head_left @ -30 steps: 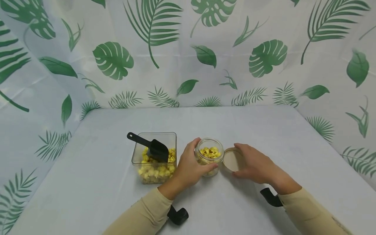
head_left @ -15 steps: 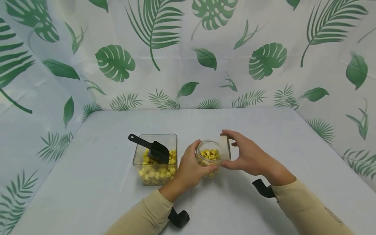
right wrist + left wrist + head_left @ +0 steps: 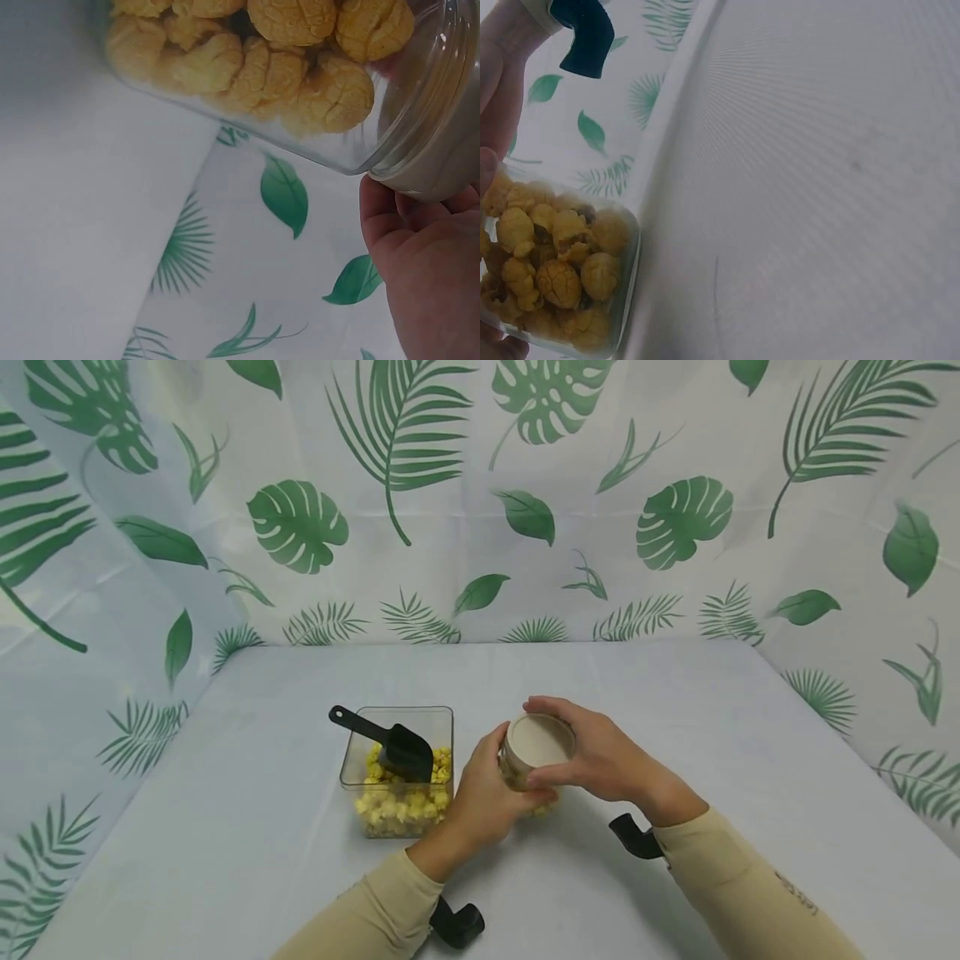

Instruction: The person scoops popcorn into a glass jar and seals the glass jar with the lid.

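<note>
A clear jar point(image 3: 247, 82) of yellow popcorn stands on the table, its body mostly hidden by the hands in the head view. The left hand point(image 3: 483, 789) grips the jar round its side. A pale lid point(image 3: 542, 740) sits over the jar's mouth, held at its rim by the thumb and fingers of the right hand point(image 3: 600, 756). In the right wrist view the lid meets the jar's neck; whether it is threaded on I cannot tell. The left wrist view shows popcorn point(image 3: 555, 262) through the jar's wall, near the bottom.
Left of the jar stands a clear square container point(image 3: 358, 760) partly filled with popcorn point(image 3: 401, 806). A black scoop point(image 3: 405, 752) lies in it, handle over the far left rim. The white table point(image 3: 225, 827) meets a leaf-printed cloth at the back and sides.
The right hand has brought the lid leftward from beside the jar, turned it over and laid it on the mouth. The left hand has kept its grip on the jar.
</note>
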Available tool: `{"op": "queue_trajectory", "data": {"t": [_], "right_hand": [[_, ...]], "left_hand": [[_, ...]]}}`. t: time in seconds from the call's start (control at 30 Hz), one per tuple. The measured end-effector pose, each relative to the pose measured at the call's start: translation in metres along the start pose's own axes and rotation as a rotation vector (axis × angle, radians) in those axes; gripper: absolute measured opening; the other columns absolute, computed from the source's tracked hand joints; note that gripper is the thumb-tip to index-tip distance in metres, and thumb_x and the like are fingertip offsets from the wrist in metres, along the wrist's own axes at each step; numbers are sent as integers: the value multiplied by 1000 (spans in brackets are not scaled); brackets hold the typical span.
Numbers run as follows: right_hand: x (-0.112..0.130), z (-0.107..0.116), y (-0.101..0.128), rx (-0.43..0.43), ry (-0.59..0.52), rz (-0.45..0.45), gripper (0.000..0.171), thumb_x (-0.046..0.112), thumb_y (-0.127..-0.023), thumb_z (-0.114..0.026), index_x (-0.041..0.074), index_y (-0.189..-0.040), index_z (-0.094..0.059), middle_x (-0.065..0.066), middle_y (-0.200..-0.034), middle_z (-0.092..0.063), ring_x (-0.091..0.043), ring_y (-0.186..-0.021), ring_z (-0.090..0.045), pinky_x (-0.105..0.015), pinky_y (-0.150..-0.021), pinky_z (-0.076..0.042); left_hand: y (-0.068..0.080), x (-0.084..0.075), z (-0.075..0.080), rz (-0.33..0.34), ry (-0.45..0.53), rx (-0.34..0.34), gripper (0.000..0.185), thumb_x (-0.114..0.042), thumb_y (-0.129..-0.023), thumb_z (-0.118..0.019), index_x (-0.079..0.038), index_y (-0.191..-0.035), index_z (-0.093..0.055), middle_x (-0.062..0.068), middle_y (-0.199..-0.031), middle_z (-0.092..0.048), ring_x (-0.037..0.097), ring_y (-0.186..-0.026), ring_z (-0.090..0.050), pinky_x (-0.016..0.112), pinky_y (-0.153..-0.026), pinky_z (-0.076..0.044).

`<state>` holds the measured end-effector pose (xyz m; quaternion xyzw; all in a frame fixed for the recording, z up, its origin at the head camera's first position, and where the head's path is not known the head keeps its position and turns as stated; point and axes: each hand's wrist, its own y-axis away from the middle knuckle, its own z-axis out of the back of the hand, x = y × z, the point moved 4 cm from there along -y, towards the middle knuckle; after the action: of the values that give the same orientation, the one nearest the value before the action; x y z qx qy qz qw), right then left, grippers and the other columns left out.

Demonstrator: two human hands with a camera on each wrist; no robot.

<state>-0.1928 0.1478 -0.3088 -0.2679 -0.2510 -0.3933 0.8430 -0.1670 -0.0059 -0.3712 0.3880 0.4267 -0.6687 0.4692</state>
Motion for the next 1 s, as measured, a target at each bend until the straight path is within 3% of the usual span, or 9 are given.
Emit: {"op": "queue_trajectory", "data": {"t": [0.23,0.5,0.7,1.0], "right_hand": [[3,1,-5,41,43,29,80,32,-76,-89,3,-141,-52,-10,-139,-57,-25,-114,-57,-45,-91,-48],[-1,0,-3,71,18,28,81,27,-77,-88,5,-144,-50,-9,-142,-55,-26,-117,-54,-46,-91,-48],[1,0,-5,44,60,44,80,30,-76,-89,4,-142,-52,-9,-140,-56,-26,-118,-55,-47,-92,-48],[0,-2,-4,-3,48,-6,78,34,-76,-89,3,-139,-55,-9,-138,-58,-26,-113,-58,-45,-89,-50]], "left_hand": [[-1,-1,1,-37,24,-9,90,-23,-79,-88,-2,-149,-37,15,-140,-46,28,-123,-50,48,-100,-44],[-1,0,2,-23,19,0,93,-29,-79,-88,0,-151,-35,17,-144,-44,29,-125,-48,50,-101,-43],[-1,-1,1,-20,27,-9,94,-28,-79,-88,1,-150,-35,17,-144,-43,29,-125,-49,48,-101,-43],[0,-1,0,13,54,-15,95,-29,-78,-88,0,-151,-35,16,-146,-42,29,-128,-47,49,-103,-41]]}}
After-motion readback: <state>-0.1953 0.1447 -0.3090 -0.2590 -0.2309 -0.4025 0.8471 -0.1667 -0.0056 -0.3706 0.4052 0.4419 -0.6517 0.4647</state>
